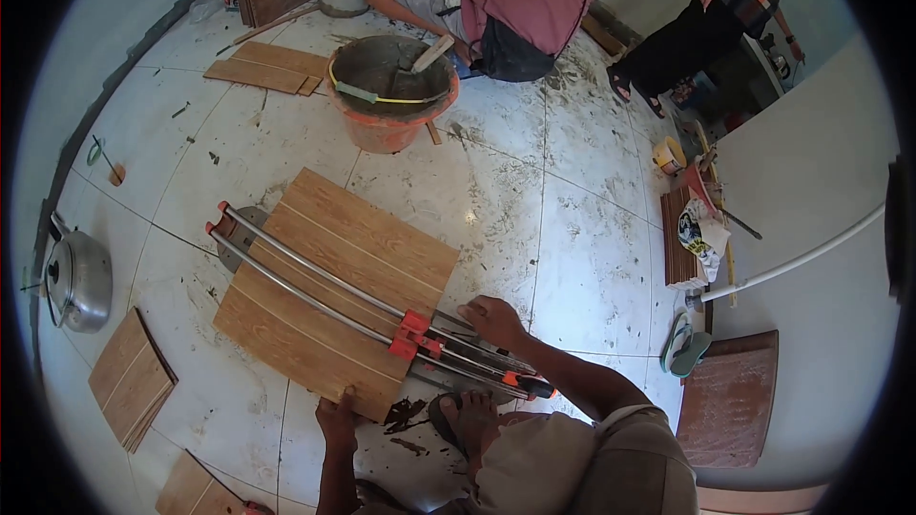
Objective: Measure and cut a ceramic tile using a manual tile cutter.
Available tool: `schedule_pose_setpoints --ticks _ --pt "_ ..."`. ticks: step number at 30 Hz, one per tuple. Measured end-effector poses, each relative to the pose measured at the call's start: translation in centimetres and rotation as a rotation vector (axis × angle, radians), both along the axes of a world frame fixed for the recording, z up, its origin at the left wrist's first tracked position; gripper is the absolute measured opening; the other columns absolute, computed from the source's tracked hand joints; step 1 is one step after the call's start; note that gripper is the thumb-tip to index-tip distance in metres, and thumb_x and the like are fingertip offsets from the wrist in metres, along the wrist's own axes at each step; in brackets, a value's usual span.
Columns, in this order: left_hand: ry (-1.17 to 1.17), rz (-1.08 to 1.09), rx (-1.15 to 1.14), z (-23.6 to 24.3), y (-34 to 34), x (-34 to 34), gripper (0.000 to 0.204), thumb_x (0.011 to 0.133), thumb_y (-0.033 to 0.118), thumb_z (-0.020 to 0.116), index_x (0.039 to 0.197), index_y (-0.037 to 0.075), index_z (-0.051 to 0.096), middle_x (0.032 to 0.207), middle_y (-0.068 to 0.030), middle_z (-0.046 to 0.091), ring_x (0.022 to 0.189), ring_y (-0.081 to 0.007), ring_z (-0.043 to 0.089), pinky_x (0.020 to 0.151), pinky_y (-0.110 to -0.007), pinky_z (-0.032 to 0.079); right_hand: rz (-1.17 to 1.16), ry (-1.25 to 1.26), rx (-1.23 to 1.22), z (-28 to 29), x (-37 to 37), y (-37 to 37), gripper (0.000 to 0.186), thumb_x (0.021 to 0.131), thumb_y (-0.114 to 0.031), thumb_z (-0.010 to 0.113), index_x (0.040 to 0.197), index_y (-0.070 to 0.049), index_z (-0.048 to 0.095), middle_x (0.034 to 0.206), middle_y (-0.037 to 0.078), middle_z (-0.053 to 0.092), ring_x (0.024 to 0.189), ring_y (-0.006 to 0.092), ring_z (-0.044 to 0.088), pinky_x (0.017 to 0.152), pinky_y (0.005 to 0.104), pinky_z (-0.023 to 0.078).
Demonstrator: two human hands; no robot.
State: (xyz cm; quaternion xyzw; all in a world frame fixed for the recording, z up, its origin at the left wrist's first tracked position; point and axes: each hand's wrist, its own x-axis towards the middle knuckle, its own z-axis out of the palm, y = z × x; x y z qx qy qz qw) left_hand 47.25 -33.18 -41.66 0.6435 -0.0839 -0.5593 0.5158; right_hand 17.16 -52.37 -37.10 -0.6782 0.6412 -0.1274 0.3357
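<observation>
A brown wood-patterned tile (324,272) lies under the two chrome rails of a manual tile cutter (315,277), turned at an angle on the floor. The cutter's red carriage (410,336) sits near the tile's right edge, and its black-and-orange handle (532,385) points right, low over the floor. With the thumb on top, my left hand (337,420) grips the tile's near edge. My right hand (494,320) is closed just beyond the carriage, to the right of the tile; what its fingers hold, if anything, is hidden.
An orange bucket (382,129) of grey mortar stands ahead, with a crouching person (525,0) behind it. Another person (725,14) stands at the far right. Tile stacks (134,377) and a metal kettle (81,277) are on the left. Green sandals (684,348) lie by the right wall.
</observation>
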Motion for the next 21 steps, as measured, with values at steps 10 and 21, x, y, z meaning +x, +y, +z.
schedule_pose_setpoints --ticks 10,21 --pt "-0.129 -0.044 0.027 -2.7 1.1 1.3 0.039 0.091 0.024 0.073 0.117 -0.003 0.062 0.103 -0.0111 0.069 0.091 -0.0207 0.068 0.071 -0.036 0.060 -0.124 -0.323 0.488 -5.0 5.0 -4.6 0.034 0.087 -0.037 0.077 0.079 -0.005 0.070 0.069 0.001 0.063 0.060 0.0100 0.053 0.055 0.0288 0.042" --pt "0.050 -0.023 0.068 -1.4 0.8 1.4 0.046 0.091 0.026 0.073 0.122 -0.005 0.056 0.104 -0.0150 0.069 0.086 -0.0251 0.072 0.062 -0.037 0.064 -0.100 -0.347 0.642 -4.3 4.7 -5.2 0.034 0.087 -0.032 0.076 0.070 -0.007 0.062 0.063 0.000 0.058 0.051 0.0088 0.049 0.046 0.0270 0.035"
